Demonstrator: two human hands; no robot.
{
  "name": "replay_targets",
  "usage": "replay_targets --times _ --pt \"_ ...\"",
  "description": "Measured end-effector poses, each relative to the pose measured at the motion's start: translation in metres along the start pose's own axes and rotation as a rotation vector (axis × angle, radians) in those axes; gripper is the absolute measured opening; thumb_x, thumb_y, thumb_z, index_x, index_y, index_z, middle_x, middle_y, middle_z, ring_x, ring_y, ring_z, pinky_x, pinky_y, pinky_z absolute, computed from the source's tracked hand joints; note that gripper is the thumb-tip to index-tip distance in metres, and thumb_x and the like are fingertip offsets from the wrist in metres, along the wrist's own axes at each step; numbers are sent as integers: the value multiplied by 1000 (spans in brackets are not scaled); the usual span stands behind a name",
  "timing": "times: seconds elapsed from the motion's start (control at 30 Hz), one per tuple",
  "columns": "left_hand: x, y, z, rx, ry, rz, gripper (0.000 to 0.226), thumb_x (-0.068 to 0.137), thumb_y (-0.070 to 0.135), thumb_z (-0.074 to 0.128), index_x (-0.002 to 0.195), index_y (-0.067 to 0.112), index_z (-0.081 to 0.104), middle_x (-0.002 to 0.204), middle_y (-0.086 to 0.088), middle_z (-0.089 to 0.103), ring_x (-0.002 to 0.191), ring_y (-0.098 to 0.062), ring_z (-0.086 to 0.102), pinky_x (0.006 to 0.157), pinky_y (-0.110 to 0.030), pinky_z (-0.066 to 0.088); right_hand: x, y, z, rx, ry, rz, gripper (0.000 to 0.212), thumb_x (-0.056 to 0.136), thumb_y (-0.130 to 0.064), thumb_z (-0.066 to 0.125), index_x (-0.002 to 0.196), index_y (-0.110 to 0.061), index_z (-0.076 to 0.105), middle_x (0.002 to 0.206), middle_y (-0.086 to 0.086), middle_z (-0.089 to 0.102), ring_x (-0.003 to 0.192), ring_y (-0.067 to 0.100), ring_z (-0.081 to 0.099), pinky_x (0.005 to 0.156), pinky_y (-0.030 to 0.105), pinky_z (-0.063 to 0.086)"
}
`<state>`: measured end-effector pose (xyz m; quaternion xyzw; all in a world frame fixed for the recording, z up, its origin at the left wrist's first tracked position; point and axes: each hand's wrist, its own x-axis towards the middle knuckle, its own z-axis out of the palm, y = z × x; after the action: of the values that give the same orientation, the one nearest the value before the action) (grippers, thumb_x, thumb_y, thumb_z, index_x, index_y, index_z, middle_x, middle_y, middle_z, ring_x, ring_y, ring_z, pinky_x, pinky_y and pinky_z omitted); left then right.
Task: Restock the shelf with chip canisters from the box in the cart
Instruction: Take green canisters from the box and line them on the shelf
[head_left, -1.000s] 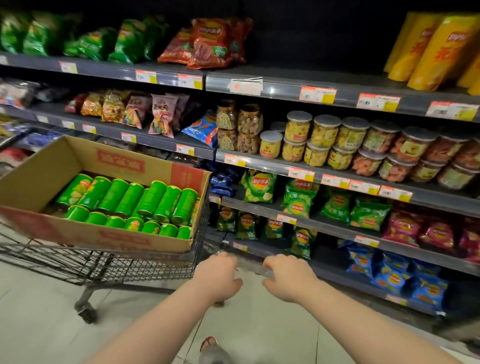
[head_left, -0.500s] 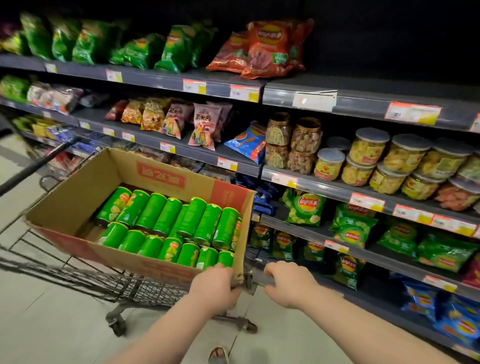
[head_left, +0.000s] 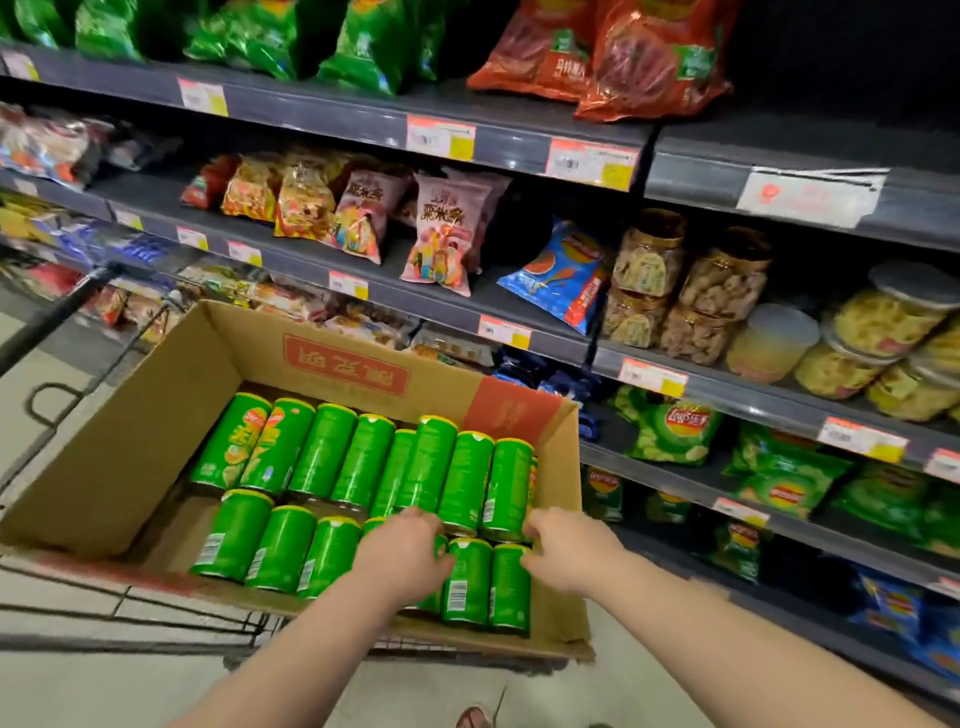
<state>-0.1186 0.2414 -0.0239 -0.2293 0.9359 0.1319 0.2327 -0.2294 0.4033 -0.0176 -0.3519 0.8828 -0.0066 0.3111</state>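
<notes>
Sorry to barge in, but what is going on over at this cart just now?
A person reaches both hands into the open brown cardboard box in the wire shopping cart. It holds green cylindrical chip canisters lying in two rows. The left hand curls over one in the near row; the right hand touches the rightmost ones. None is lifted yet.
</notes>
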Motion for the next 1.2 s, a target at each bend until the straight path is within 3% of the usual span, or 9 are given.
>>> replay_targets --times 0.3,0.57,0.7,0.87,1.07,1.2 --pt "46 -23 4 -51 -72 -75 56 89 44 54 137 17 44 143 -11 40 130 -28 43 103 -40 42 75 -9 2 45 -136 -26 39 92 -33 55 127 -15 53 129 7 56 116 27 55 92 38 50" --pt "89 -37 18 -96 -119 -168 74 88 42 55 149 19 21 148 -10 31 131 -31 39 104 -42 40 148 -13 23 178 -268 26 50 91 -33 56 135 -12 46 137 11 51 122 27 52 95 30 46" --pt "113 -41 24 -173 -108 -204 78 87 40 59 150 17 19 148 -12 30 132 -33 38 106 -44 37 173 -13 33 308 -295 98 58 91 -29 56 142 -9 38 142 12 46 124 26 51 90 26 43" --pt "139 -42 36 -316 -104 -270 84 86 38 61 151 17 13 148 -15 30 131 -35 40 106 -45 37 193 -17 46 501 -244 247 39 85 -27 59 118 -8 53 119 13 61 107 29 59 79 29 46" --pt "160 -42 39 -468 -50 -402 94 85 40 65 153 12 6 147 -19 31 131 -35 40 104 -40 35 204 -27 58 836 -254 396 52 76 -32 73 119 -13 52 117 11 63 101 25 61 85 31 49" --pt "165 -43 43 -551 -52 -458 105 79 49 70 153 11 6 150 -19 28 136 -33 36 106 -38 33 207 -22 64 924 -296 440 70 76 -43 73 130 -10 45 130 10 55 110 24 57 92 31 47"
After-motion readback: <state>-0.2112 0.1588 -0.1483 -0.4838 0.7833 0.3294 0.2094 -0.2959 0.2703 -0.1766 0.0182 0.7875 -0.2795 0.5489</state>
